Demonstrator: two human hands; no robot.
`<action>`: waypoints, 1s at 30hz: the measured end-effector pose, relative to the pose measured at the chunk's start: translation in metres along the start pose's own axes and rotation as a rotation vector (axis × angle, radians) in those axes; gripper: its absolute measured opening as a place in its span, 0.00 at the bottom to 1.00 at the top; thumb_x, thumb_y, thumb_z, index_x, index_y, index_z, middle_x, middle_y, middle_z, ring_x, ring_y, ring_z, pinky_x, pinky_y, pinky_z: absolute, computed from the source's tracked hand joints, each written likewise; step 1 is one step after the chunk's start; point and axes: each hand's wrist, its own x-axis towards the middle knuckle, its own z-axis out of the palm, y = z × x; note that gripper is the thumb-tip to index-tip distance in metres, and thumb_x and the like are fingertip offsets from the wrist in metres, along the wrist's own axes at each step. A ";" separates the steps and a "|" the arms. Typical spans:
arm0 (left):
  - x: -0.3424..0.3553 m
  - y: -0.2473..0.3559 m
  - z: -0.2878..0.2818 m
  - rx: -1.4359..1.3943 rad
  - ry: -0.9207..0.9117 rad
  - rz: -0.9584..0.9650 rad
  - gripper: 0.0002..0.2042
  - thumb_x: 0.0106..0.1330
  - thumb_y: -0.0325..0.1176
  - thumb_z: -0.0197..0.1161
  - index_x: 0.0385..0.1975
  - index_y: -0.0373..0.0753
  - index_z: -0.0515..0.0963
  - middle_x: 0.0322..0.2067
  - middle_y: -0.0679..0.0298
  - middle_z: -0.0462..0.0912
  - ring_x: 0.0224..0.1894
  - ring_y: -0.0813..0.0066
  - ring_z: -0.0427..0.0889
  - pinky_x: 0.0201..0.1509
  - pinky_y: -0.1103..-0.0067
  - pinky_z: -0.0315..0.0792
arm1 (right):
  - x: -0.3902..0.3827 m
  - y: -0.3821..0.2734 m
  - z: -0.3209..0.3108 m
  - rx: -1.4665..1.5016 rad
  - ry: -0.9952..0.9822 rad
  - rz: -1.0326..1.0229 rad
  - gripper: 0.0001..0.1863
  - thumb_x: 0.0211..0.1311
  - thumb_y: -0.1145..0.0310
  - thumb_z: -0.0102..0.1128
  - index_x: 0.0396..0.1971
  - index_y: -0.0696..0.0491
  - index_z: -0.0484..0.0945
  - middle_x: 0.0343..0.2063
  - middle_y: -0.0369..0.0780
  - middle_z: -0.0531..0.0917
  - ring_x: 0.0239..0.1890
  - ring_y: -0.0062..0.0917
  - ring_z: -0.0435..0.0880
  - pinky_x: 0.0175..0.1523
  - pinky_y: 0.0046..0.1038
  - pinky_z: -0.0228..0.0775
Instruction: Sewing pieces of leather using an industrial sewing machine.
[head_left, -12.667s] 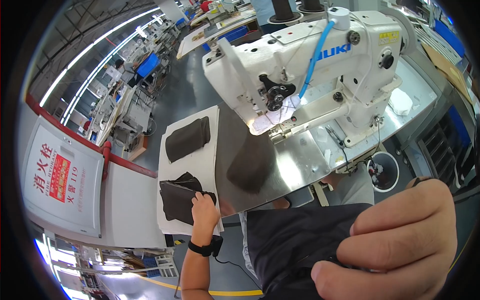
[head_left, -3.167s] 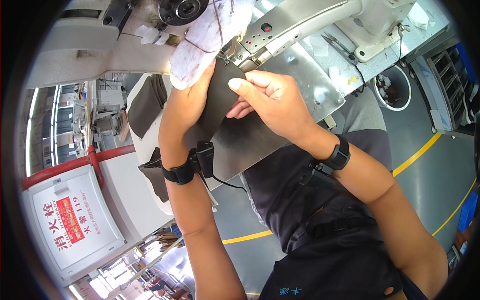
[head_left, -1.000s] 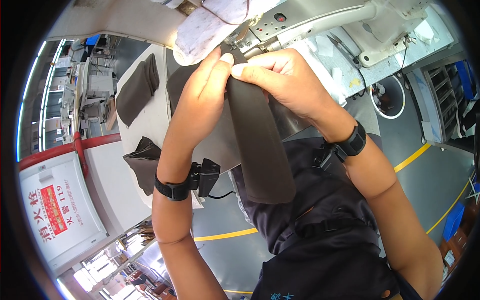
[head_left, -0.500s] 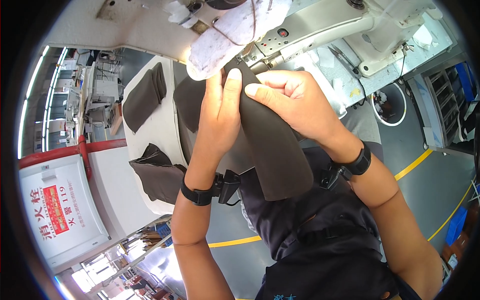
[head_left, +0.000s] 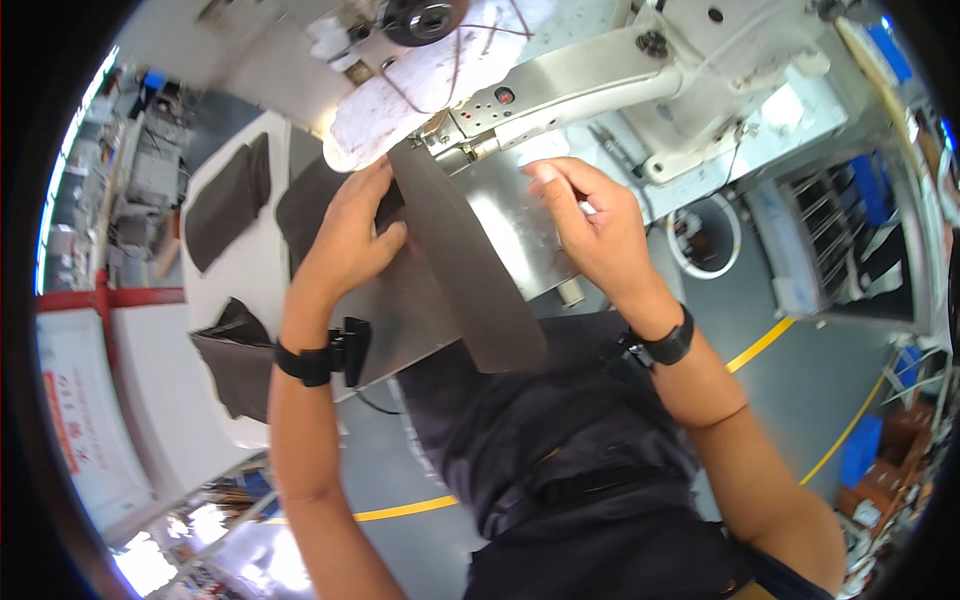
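Observation:
A long dark grey-brown piece (head_left: 470, 280) runs from beneath the sewing machine (head_left: 560, 95) down over the edge of the steel plate (head_left: 505, 215). My left hand (head_left: 355, 225) lies left of this strip, fingers stretched toward the needle area and thumb apart, touching the dark material; some fingertips are partly hidden. My right hand (head_left: 590, 220) is off the strip, to its right over the plate, with fingers loosely bent and nothing clearly held; its fingertips are blurred. A white padded cover (head_left: 375, 120) tied with cord is above my left hand.
Two stacks of dark pieces (head_left: 225, 210) sit on a pale board (head_left: 210, 290) at left. Scissors (head_left: 620, 150) lie on the right table. A bucket (head_left: 700, 245) and metal cabinet (head_left: 820, 245) stand at right; a white fire cabinet (head_left: 110, 410) is at lower left.
My right hand has let go of the strip and moved away from it to the right. My left thumb has spread away from the strip's top. The view has shifted.

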 end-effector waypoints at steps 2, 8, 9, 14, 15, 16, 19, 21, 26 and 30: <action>0.006 0.013 0.006 0.068 0.051 -0.026 0.27 0.61 0.30 0.63 0.62 0.30 0.71 0.61 0.48 0.75 0.64 0.49 0.73 0.70 0.63 0.66 | 0.012 0.034 -0.026 -0.555 0.173 -0.421 0.10 0.65 0.72 0.63 0.44 0.55 0.85 0.38 0.43 0.86 0.42 0.39 0.84 0.48 0.35 0.74; 0.024 0.014 0.009 0.278 0.051 -0.278 0.23 0.66 0.37 0.64 0.58 0.34 0.74 0.61 0.54 0.77 0.59 0.52 0.77 0.61 0.64 0.74 | 0.016 0.079 -0.069 -1.017 0.020 -0.419 0.14 0.61 0.75 0.62 0.47 0.56 0.84 0.46 0.43 0.84 0.51 0.41 0.81 0.56 0.39 0.72; 0.029 0.005 -0.002 0.220 -0.024 -0.306 0.23 0.67 0.40 0.64 0.57 0.35 0.75 0.60 0.56 0.78 0.58 0.53 0.78 0.59 0.64 0.75 | 0.018 0.085 -0.073 -1.040 -0.016 -0.458 0.15 0.60 0.75 0.62 0.48 0.56 0.83 0.47 0.44 0.84 0.50 0.41 0.81 0.56 0.39 0.72; 0.051 -0.057 -0.008 0.344 0.271 -0.200 0.31 0.65 0.57 0.67 0.57 0.37 0.77 0.53 0.54 0.82 0.56 0.51 0.79 0.58 0.62 0.74 | 0.018 0.074 -0.067 -1.045 0.063 -0.543 0.17 0.59 0.75 0.63 0.50 0.57 0.82 0.42 0.42 0.86 0.48 0.39 0.82 0.53 0.40 0.72; 0.056 -0.055 -0.001 0.385 0.209 -0.349 0.34 0.60 0.61 0.69 0.55 0.37 0.78 0.52 0.53 0.82 0.55 0.51 0.80 0.58 0.62 0.73 | 0.018 0.079 -0.072 -1.124 0.039 -0.485 0.17 0.59 0.75 0.62 0.50 0.57 0.82 0.41 0.42 0.85 0.47 0.40 0.82 0.52 0.40 0.72; 0.062 -0.052 0.001 0.424 0.142 -0.491 0.37 0.56 0.64 0.72 0.53 0.37 0.78 0.51 0.51 0.83 0.55 0.51 0.80 0.59 0.62 0.73 | 0.017 0.081 -0.075 -1.203 0.019 -0.418 0.18 0.59 0.75 0.62 0.50 0.57 0.82 0.41 0.42 0.85 0.46 0.40 0.83 0.51 0.40 0.72; 0.068 -0.055 -0.013 0.242 0.035 -0.632 0.40 0.48 0.67 0.76 0.47 0.35 0.78 0.48 0.49 0.83 0.54 0.52 0.81 0.57 0.64 0.74 | 0.022 0.085 -0.082 -1.259 -0.012 -0.434 0.19 0.59 0.75 0.60 0.51 0.56 0.81 0.40 0.43 0.85 0.43 0.40 0.83 0.49 0.40 0.72; 0.058 -0.071 -0.014 0.186 0.032 -0.672 0.38 0.48 0.65 0.76 0.45 0.35 0.78 0.47 0.49 0.83 0.52 0.52 0.82 0.56 0.64 0.74 | 0.024 0.090 -0.080 -1.242 -0.011 -0.451 0.19 0.59 0.76 0.59 0.52 0.56 0.80 0.39 0.44 0.84 0.43 0.41 0.83 0.49 0.41 0.72; 0.033 -0.077 -0.009 0.073 0.183 -0.714 0.33 0.51 0.58 0.77 0.43 0.31 0.80 0.43 0.48 0.85 0.48 0.52 0.84 0.53 0.65 0.76 | 0.015 0.066 -0.076 -0.960 0.060 -0.328 0.17 0.67 0.78 0.52 0.54 0.59 0.79 0.43 0.51 0.82 0.43 0.47 0.83 0.54 0.41 0.75; -0.003 -0.075 -0.037 -0.035 0.353 -0.565 0.28 0.59 0.57 0.69 0.40 0.32 0.86 0.39 0.44 0.87 0.45 0.47 0.86 0.53 0.62 0.77 | -0.005 0.008 -0.083 -0.453 0.003 -0.180 0.19 0.71 0.76 0.50 0.58 0.58 0.79 0.51 0.52 0.83 0.51 0.39 0.83 0.60 0.30 0.71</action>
